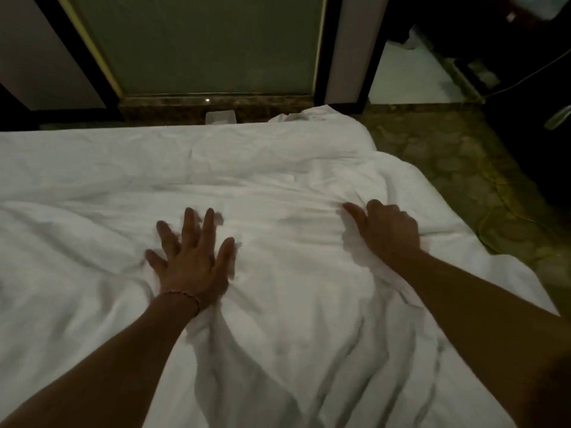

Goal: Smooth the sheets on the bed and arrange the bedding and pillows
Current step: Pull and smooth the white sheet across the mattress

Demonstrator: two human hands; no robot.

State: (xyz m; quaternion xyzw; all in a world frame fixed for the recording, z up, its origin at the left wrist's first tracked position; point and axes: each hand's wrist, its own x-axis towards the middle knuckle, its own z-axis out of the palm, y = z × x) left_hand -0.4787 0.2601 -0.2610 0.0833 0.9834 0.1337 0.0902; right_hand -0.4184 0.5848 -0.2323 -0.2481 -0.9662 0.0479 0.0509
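Observation:
A white duvet [123,180] covers the bed and fills most of the view, creased into soft folds. My left hand [191,257] lies flat on it near the middle, fingers spread, a thin bracelet at the wrist. To the right, my right hand [386,230] presses on the duvet with the fingers curled into a raised fold of cloth. The duvet's far right corner [309,115] is bunched up at the bed's edge. No pillows are in view.
Patterned greenish carpet [448,168] runs along the right of the bed. Beyond the far edge stands a frosted glass panel [210,44] in a dark frame. A small clear bin [221,116] sits below it. Dark furniture [525,72] with a cable stands at the right.

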